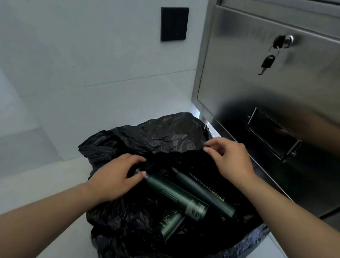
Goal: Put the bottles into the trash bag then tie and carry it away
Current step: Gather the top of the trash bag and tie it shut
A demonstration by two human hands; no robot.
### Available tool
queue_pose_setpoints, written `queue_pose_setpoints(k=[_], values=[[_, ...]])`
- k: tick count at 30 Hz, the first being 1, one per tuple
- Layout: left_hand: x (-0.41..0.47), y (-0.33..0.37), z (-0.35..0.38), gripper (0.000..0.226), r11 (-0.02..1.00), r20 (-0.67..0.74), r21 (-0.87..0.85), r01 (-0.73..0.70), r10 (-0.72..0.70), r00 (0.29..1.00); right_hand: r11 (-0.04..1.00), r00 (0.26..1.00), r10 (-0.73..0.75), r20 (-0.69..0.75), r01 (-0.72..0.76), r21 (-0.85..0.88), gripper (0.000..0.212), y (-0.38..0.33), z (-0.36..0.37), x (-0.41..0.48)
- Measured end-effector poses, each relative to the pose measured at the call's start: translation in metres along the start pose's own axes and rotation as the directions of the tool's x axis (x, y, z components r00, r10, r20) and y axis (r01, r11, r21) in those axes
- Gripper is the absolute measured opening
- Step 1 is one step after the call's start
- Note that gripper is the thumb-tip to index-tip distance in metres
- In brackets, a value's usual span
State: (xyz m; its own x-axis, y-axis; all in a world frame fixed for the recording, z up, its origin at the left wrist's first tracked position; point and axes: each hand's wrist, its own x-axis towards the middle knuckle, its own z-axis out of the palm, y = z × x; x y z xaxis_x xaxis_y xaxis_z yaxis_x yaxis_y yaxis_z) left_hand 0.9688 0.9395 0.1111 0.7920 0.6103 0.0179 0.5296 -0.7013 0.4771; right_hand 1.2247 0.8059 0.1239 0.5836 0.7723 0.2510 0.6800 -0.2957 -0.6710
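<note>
already loaded: both hands worked the rim of the bag

at the left, the left hand lay on the near-left rim of the trash bag. its fingers were curled over a fold of the black plastic, and the thumb was just at the cap of the nearest bottle. the grip looked meant to lift that side of the rim clear of the load. the bag's mouth gaped wide and its far wall was crumpled upward, so the inside showed. three dark green bottles lay on their sides within. the front bottle slanted across the middle, the lettered bottle lay just beside it on the right, and the lowest bottle was partly tucked beneath the front one. with all three inside, the loading seemed finished and the tying about to begin. further right, the right hand pinched the far rim between its thumb and the tips of its fingers, probably to draw that edge toward the opposite one for a knot. behind it stood a steel cabinet with a key hanging from its lock.
</note>
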Motion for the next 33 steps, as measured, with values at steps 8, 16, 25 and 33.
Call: queue_pose_setpoints(k=[8,16,25,33], values=[[0.020,0.030,-0.016,0.040,0.990,-0.202,-0.102,-0.102,0.080,0.976,0.974,0.951,0.019,-0.309,0.053,0.222,0.007,-0.026,-0.028,0.024],[0.039,0.050,-0.018,0.075,0.970,-0.373,0.067,-0.235,0.242,0.896,0.941,0.936,-0.005,-0.352,0.124,0.315,0.016,-0.035,-0.038,0.032],[0.056,0.060,-0.010,0.019,0.956,-0.211,-0.214,-0.199,0.154,0.965,0.931,0.956,0.023,-0.294,0.087,0.354,0.011,-0.016,-0.048,0.021],[0.058,0.067,-0.027,0.009,0.875,-0.264,-0.447,-0.187,0.070,0.962,0.887,0.992,-0.032,-0.126,0.086,0.454,0.017,-0.001,-0.047,-0.005]])
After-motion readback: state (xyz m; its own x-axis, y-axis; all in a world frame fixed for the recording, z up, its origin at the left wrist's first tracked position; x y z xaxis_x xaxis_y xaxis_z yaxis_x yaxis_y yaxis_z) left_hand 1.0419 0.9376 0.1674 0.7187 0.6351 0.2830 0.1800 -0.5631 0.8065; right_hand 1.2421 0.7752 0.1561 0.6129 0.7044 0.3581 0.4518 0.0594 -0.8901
